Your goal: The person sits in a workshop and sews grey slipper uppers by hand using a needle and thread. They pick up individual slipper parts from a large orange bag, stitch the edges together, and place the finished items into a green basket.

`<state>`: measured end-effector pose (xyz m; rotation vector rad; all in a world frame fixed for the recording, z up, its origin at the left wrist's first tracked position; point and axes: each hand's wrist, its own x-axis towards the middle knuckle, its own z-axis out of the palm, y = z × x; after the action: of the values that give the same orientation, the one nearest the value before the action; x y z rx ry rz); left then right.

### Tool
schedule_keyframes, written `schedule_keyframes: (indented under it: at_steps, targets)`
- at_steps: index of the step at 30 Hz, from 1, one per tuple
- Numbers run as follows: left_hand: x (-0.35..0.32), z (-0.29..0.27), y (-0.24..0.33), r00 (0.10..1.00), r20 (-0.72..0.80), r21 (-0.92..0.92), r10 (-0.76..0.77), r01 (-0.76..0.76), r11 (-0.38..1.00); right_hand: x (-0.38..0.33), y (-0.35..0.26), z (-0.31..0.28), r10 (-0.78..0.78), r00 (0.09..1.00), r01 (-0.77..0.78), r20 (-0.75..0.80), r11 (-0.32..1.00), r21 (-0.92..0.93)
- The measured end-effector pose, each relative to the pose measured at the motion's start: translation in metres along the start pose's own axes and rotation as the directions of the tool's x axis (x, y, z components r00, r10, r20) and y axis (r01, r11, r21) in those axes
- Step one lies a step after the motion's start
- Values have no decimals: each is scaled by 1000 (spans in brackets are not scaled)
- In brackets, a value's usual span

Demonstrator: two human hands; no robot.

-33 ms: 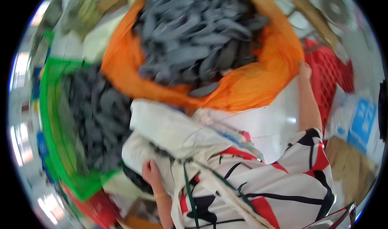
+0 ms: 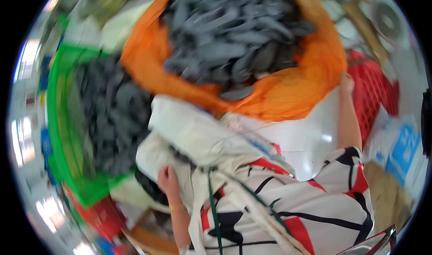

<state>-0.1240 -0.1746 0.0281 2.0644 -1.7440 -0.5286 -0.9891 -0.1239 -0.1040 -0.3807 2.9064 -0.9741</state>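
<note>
A large orange bag [image 2: 310,95] stands open in front of me, heaped with dark grey, flat, elongated pieces [image 2: 220,52] that look like shoe soles. At its right edge is my right hand [image 2: 345,84], closed at the bag's rim; the fingers are partly hidden. My left hand [image 2: 168,180] is a fist lower down, against the off-white cloth [image 2: 193,124] across my lap. What that fist holds, if anything, is hidden. To the left, a green mesh crate [image 2: 56,120] holds more of the dark grey pieces [image 2: 117,115].
A red plastic basket [image 2: 371,90] stands right of the bag, with a blue and white plastic package [image 2: 402,149] nearer me. A fan-like round grey object [image 2: 388,21] is at the far right. Beneath the crate lies a red container [image 2: 101,219], near a brown cardboard box [image 2: 153,239].
The whole view has shifted a little, so the bag and crate appear slightly higher and further right. Both hands keep their places and poses.
</note>
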Motion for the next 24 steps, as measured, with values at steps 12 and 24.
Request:
schedule_keyframes:
  at_steps: [12,24]
  targets:
    - [-7,-14,23,998,23,-346,-53,57,936,-285,-243,57,-771,416,521,482,636,569]
    - [32,9,18,987,115,301,-112,73,951,-555,-361,2,-845,-427,389,322,150,909]
